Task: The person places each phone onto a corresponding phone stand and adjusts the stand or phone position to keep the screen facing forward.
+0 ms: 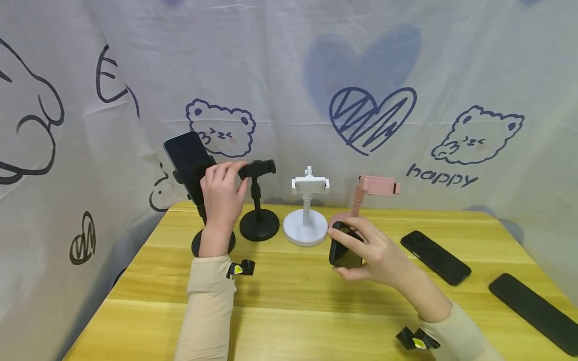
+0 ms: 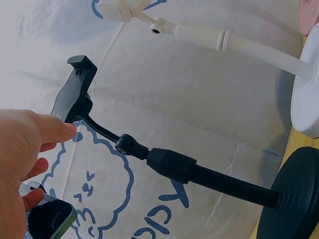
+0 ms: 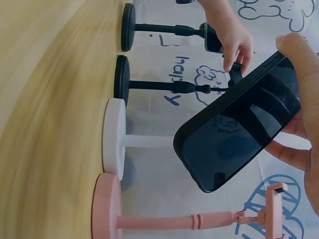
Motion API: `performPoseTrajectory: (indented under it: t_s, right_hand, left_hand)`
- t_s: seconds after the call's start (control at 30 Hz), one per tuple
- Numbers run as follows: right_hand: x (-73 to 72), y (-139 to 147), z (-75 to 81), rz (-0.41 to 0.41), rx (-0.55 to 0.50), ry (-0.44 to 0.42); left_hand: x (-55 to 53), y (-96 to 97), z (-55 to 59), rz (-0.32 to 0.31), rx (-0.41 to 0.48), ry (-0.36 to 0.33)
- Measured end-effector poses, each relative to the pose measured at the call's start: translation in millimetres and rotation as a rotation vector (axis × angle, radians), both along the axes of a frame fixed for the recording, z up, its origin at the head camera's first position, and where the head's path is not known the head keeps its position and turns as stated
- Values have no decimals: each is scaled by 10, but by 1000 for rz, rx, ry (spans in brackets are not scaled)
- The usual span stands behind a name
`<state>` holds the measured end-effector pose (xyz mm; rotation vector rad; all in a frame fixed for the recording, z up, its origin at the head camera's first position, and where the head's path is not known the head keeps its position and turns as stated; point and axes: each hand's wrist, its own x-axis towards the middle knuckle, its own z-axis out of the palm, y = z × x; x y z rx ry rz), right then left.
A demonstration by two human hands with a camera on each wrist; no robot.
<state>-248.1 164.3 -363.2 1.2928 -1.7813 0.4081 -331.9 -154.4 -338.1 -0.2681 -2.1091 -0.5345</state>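
Observation:
My left hand (image 1: 223, 193) pinches the near end of the clamp on a black phone stand (image 1: 259, 224). In the left wrist view its fingertips are right at the lower end of that clamp (image 2: 75, 94), the other jaw pointing up. My right hand (image 1: 377, 253) grips a black smartphone (image 3: 237, 127) by its edges, over the table in front of the pink stand (image 1: 379, 185). The phone's dark glossy screen shows in the right wrist view, and it is tilted there. Left of the pinched stand, another black stand (image 1: 196, 245) carries a phone (image 1: 186, 160) in its clamp.
A white phone stand (image 1: 305, 228) stands between the black and pink ones. Two dark phones (image 1: 435, 258) lie at the right of the wooden table (image 1: 289, 321), one nearer the front corner. Behind the row hangs a printed white curtain (image 1: 289, 75).

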Motion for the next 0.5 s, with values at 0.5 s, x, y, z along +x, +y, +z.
performPoseTrajectory:
  t_s: [0.5]
  right_hand:
    - [-37, -231, 138, 20, -13, 51]
  left_hand:
    - [8, -3, 3, -22, 12, 15]
